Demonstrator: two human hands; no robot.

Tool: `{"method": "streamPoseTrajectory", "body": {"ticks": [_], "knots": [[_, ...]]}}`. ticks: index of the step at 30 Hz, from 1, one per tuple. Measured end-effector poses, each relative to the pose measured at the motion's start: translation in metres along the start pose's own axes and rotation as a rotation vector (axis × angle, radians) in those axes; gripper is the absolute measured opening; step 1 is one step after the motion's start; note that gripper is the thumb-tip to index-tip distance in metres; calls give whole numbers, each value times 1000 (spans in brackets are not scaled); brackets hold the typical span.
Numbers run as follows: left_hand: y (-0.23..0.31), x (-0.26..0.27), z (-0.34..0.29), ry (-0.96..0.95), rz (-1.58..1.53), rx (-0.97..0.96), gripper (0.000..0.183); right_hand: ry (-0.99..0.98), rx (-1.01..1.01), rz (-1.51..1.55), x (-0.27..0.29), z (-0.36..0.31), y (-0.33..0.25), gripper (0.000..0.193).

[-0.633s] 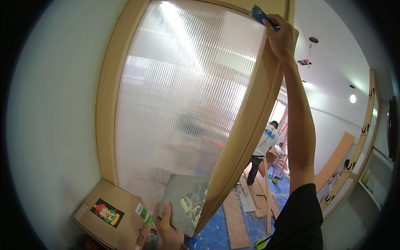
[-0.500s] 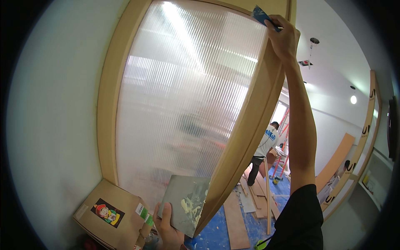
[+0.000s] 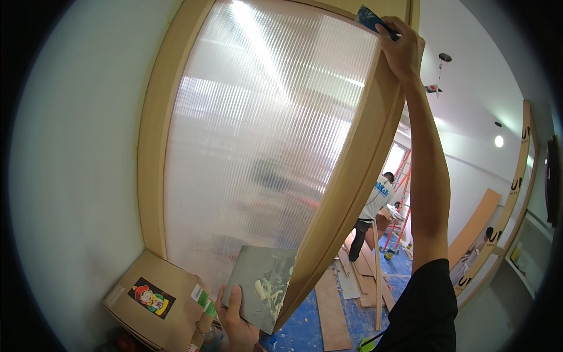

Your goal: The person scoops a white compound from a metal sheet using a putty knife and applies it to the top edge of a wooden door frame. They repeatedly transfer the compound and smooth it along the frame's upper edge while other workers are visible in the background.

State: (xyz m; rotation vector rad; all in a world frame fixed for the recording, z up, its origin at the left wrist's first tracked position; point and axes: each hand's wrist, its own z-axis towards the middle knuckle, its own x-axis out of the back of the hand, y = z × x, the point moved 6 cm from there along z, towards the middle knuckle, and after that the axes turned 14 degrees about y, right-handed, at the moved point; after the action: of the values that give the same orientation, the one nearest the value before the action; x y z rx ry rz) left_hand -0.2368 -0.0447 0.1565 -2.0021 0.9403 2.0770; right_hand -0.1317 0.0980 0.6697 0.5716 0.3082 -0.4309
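Observation:
High up at the right, my right hand (image 3: 404, 50) is closed on a dark blue putty knife (image 3: 374, 21), its blade pointing left at the upper corner of a wooden frame (image 3: 358, 141). The frame surrounds a ribbed translucent panel (image 3: 264, 129). Low in the middle, my left hand (image 3: 237, 320) grips a flat grey plate (image 3: 249, 278) with the thumb on top. Smears of pale yellow putty (image 3: 270, 291) lie on the right part of that plate. The plate is held in front of the panel's lower end.
A cardboard box (image 3: 141, 322) with a cartoon sticker stands at the lower left by the white wall (image 3: 82, 164). Beyond the frame, a person (image 3: 375, 202) bends near a red ladder (image 3: 402, 176). Wooden boards (image 3: 333, 317) lie on blue floor sheeting (image 3: 299, 337).
My right hand has shifted slightly right with the putty knife, whose blade now tilts a little differently. The left hand and the grey plate stay almost in place.

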Motion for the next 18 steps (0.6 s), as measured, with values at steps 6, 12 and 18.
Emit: {"method": "streamPoseTrajectory", "body": {"ticks": [6, 12, 18], "knots": [[-6, 6, 6, 9, -10, 29, 22, -59, 12, 12, -12, -3, -9, 24], [-5, 4, 5, 2, -7, 20, 18, -38, -47, -6, -9, -8, -3, 25], [-2, 4, 4, 4, 19, -3, 17, -14, 109, 10, -15, 1, -16, 23]]}}
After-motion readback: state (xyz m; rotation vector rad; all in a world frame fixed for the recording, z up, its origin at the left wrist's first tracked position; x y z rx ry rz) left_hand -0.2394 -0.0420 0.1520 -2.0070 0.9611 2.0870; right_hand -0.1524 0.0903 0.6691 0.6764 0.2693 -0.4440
